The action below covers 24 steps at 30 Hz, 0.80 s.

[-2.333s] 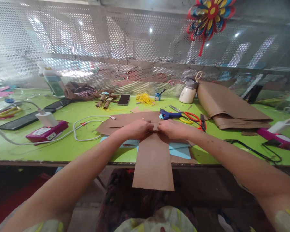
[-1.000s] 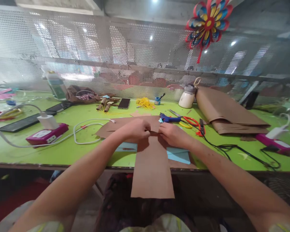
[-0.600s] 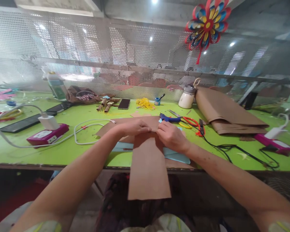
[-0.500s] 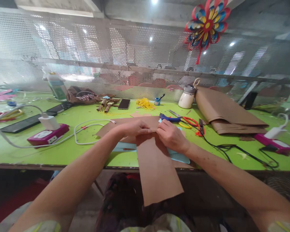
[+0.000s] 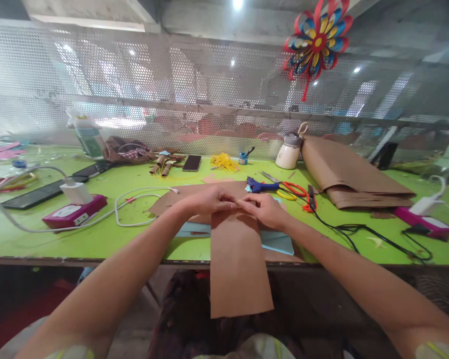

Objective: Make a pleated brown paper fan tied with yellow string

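Note:
A long strip of brown kraft paper (image 5: pixel 239 264) hangs over the table's front edge, its far end between my hands. My left hand (image 5: pixel 214 200) pinches that far edge from the left. From the right, my right hand (image 5: pixel 266 209) pinches the same edge, the fingertips of both hands nearly meeting. The pinched edge is partly hidden by my fingers. Beneath lie more brown paper (image 5: pixel 172 199) and light blue sheets (image 5: pixel 279 243). Just beyond my right hand are a blue-handled tool (image 5: pixel 262 185) and orange-handled scissors (image 5: pixel 295 188).
A purple power strip (image 5: pixel 75 213) with a white charger and cable lies left. Along the back are a phone (image 5: pixel 192 163), yellow strings (image 5: pixel 224 161), a small blue jar (image 5: pixel 243 158) and a white flask (image 5: pixel 288 151). Folded brown paper (image 5: pixel 351 169) and black cords (image 5: pixel 353 227) lie right.
The paper strip's hanging end has swung slightly left and now hangs straighter. My right hand has turned, its fingers reaching further left along the edge toward my left hand.

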Each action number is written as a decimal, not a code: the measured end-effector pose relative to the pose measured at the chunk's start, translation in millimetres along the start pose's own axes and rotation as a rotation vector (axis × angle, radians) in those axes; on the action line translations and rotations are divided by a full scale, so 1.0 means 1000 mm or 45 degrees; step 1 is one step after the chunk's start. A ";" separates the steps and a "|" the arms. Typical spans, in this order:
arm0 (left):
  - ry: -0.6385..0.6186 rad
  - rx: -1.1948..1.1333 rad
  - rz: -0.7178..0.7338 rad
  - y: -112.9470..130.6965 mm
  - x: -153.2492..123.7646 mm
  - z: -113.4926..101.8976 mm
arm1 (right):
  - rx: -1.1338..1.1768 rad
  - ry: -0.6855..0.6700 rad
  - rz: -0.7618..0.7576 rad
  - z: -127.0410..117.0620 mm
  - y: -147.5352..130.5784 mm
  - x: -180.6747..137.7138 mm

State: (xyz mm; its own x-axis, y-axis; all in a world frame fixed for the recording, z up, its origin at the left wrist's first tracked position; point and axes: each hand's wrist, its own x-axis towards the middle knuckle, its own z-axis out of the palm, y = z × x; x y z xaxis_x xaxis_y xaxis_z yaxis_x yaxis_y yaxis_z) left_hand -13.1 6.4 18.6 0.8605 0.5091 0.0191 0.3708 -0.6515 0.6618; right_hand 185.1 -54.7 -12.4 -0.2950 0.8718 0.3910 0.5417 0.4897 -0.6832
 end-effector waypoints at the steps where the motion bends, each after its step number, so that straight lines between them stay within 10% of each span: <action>1: 0.011 -0.005 0.004 0.000 0.000 0.001 | 0.067 -0.005 0.050 0.000 0.001 0.000; 12: 0.189 0.243 0.085 0.006 0.002 0.007 | 0.706 0.004 0.341 -0.004 0.010 0.002; 24: 0.312 0.411 0.132 0.007 0.002 0.010 | 0.244 0.263 -0.058 -0.014 0.010 0.002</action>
State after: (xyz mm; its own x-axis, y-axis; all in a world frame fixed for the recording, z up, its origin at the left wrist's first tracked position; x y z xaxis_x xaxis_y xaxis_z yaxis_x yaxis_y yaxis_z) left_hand -5.1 -3.2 15.5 0.8050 0.5248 0.2768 0.4106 -0.8295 0.3786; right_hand 200.9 -48.1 -9.1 -0.1386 0.8379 0.5279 0.3668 0.5386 -0.7585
